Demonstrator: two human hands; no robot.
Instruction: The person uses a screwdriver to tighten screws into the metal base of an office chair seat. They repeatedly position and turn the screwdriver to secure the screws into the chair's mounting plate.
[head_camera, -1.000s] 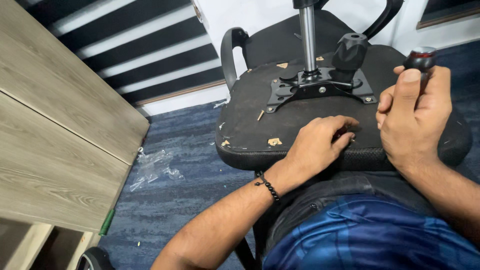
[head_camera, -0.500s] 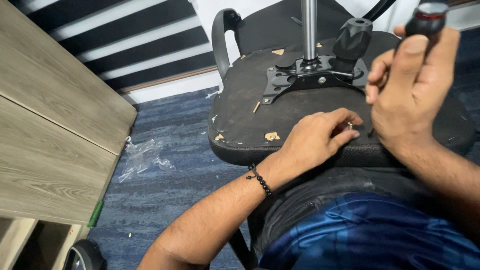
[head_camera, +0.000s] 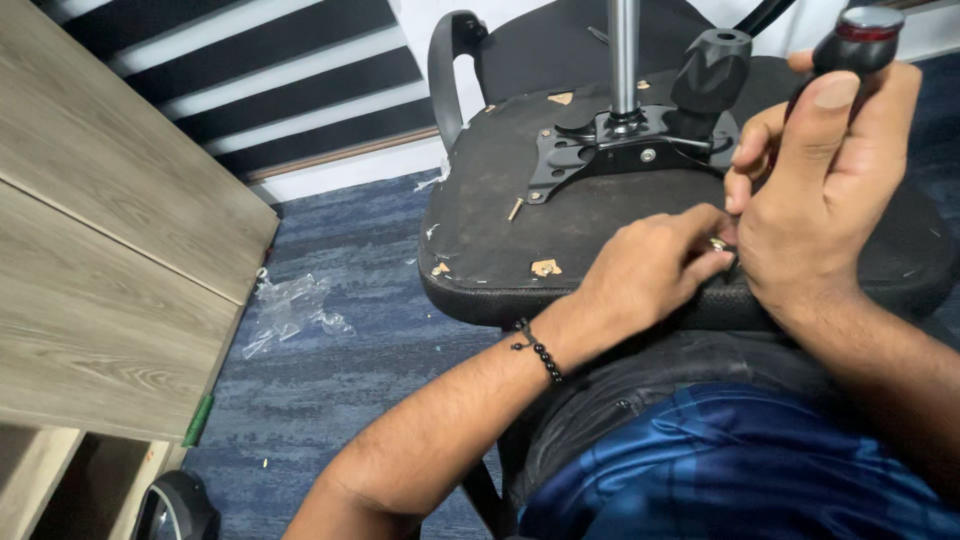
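Upturned black office-chair seat (head_camera: 560, 215) lies across the person's lap, the right hand (head_camera: 815, 195) clenched around a dark screwdriver handle with a red cap (head_camera: 858, 40) above its front edge, the left hand (head_camera: 655, 270) pinching a small metal screw (head_camera: 718, 244) there.

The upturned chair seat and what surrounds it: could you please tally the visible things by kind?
Hands: 2, left hand and right hand
Screwdriver: 1
Upturned chair seat: 1
Metal gas-lift post: 1
Black knob: 1
Loose screw: 1
Clear plastic bag: 1
Total: 8
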